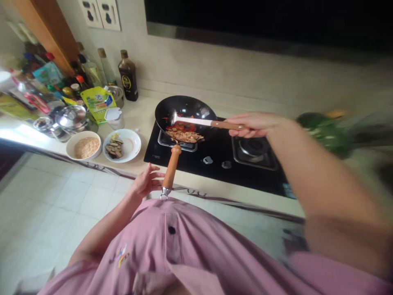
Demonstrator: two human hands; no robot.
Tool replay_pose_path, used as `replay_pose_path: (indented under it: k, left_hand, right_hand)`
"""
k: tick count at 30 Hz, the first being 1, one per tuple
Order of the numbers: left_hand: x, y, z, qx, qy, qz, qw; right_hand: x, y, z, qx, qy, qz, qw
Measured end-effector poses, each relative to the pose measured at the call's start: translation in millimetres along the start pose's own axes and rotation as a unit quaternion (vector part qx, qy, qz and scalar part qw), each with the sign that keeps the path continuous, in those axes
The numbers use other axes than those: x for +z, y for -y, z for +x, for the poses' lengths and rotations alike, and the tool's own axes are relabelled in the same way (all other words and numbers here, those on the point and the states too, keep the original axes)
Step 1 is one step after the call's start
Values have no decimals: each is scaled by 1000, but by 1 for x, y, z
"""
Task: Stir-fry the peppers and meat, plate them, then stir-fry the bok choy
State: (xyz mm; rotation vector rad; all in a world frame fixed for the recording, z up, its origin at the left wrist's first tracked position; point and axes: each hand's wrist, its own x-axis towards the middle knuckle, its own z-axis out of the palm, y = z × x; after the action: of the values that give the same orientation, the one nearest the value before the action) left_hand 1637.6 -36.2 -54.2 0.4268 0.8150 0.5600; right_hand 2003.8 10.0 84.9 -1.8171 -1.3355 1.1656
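Observation:
A black wok (186,104) stands on the left burner, its wooden handle (172,166) pointing toward my body. Red pieces, which look like chopped peppers (187,126), and pale brown slices (184,136) lie inside it. My right hand (253,123) is closed around the wooden grip of a metal spatula (196,121), whose head reaches into the wok's left side. My left hand (147,180) is just left of the wok handle, fingers apart. Its fingertips come close to the handle, and whether they touch it I cannot tell.
Left of the black gas hob (215,170) are a white plate with dark slices (132,144) and a bowl of pale food (69,143). Behind them stand a white tub (115,119), a yellow-green pouch (98,102), a dark bottle (128,80) and a lidded pot (72,116).

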Motion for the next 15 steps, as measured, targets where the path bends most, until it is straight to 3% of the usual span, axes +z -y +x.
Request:
replay_pose_path:
  k: [6, 10, 15]
  left_hand:
    - [23, 7, -2, -25, 128, 28, 991]
    - [30, 5, -2, -6, 133, 36, 991]
    - [32, 7, 1, -15, 105, 35, 994]
  right_hand:
    - [15, -12, -1, 166, 106, 182, 963]
    - [12, -21, -10, 213, 79, 185, 956]
    - [15, -18, -15, 201, 59, 195, 958]
